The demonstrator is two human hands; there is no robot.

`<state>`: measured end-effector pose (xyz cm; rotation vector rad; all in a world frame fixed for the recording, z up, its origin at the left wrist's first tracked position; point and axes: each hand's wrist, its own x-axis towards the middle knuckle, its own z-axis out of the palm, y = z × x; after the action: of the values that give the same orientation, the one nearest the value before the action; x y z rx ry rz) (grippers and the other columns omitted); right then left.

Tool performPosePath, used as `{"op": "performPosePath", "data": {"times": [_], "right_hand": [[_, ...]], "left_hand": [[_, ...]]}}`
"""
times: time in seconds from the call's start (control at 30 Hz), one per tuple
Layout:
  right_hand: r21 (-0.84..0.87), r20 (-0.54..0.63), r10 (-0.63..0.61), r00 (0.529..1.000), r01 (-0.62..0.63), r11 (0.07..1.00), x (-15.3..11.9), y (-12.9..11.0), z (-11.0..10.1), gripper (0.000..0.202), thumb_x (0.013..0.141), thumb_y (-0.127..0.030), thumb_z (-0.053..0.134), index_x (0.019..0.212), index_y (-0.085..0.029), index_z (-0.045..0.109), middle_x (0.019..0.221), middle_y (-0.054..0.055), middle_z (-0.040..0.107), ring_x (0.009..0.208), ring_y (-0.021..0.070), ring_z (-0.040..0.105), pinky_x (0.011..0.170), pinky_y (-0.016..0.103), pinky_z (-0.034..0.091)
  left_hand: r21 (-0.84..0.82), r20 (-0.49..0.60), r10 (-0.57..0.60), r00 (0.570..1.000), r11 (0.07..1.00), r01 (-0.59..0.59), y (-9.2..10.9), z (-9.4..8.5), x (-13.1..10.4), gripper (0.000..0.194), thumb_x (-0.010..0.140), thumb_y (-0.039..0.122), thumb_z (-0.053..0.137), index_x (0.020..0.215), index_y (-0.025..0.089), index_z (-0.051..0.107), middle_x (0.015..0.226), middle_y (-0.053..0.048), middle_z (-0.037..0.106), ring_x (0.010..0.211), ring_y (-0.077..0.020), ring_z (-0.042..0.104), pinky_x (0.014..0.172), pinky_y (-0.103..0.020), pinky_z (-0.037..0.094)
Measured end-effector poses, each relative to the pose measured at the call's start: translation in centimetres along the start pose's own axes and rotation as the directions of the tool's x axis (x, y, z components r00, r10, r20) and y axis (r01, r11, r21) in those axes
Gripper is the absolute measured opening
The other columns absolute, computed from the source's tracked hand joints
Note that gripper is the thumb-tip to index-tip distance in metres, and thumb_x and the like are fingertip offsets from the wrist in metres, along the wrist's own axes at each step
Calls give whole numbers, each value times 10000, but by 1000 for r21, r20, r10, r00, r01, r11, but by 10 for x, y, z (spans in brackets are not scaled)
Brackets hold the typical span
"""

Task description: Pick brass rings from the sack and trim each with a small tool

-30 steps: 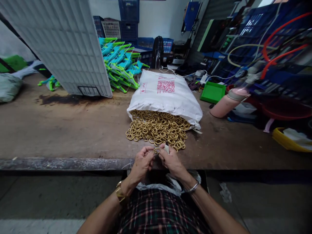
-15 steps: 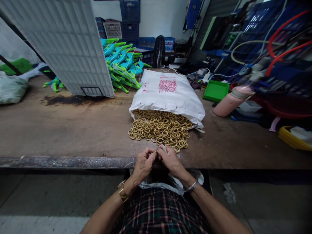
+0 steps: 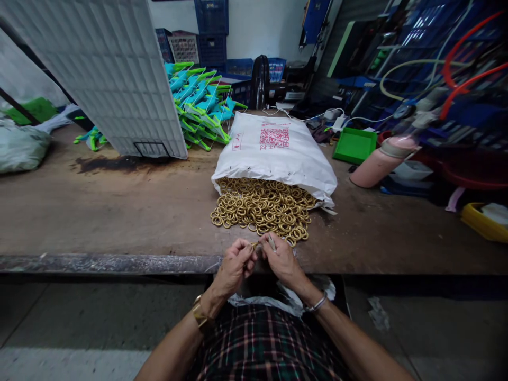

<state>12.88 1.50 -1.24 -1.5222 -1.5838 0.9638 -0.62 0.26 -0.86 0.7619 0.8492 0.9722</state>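
Observation:
My left hand [image 3: 234, 263] pinches a small gold-coloured ring [image 3: 254, 245] between thumb and forefinger at the table's front edge. Close beside it, my right hand [image 3: 281, 263] is closed around a small, thin grey tool [image 3: 272, 243]; most of it is hidden by the fingers, and I cannot make out its kind. The fingertips of both hands almost meet at the ring. Just beyond them lies a heap of gold-coloured rings [image 3: 262, 211], spilling from the mouth of a white sack [image 3: 305, 153] with red print.
A tall white ribbed panel [image 3: 130, 79] stands at the left, with blue and green plastic pieces [image 3: 206, 106] stacked behind it. To the right are a green tray [image 3: 355, 145], a pink cylinder [image 3: 377, 166] with a gauge and hoses, and a yellow container [image 3: 484, 222].
Both hands stay together at the table edge, with small finger movements around the ring. The left fingers have spread slightly below it. The view has shifted a little.

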Motion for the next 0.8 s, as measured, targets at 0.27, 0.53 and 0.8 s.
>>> {"op": "performPosePath", "data": {"times": [0.27, 0.53, 0.8], "right_hand": [[-361, 206, -108, 973, 179, 915, -9, 1, 1, 160, 712, -88, 376, 738, -205, 482, 608, -4, 506, 559, 123, 429, 537, 232, 261], [-433, 270, -64, 961, 181, 883, -6, -3, 1, 187, 707, -70, 384, 784, -188, 506, 632, 10, 540, 556, 119, 428, 524, 242, 219], [-316, 166, -34, 985, 86, 945, 9, -4, -1, 121, 734, -135, 403, 658, -187, 481, 556, -24, 465, 498, 91, 348, 487, 229, 213]], "left_hand": [[195, -16, 66, 998, 979, -62, -2, -3, 1, 329, 740, 488, 537, 739, 171, 450, 559, 54, 472, 390, -30, 334, 369, -158, 250], [260, -41, 108, 993, 961, -94, 1, -2, -2, 344, 731, 496, 539, 704, 170, 432, 534, 58, 463, 389, -32, 331, 376, -166, 244], [93, 96, 105, 990, 989, -114, 20, 5, -18, 302, 755, 453, 547, 722, 172, 441, 602, 39, 494, 403, -29, 360, 376, -162, 256]]}}
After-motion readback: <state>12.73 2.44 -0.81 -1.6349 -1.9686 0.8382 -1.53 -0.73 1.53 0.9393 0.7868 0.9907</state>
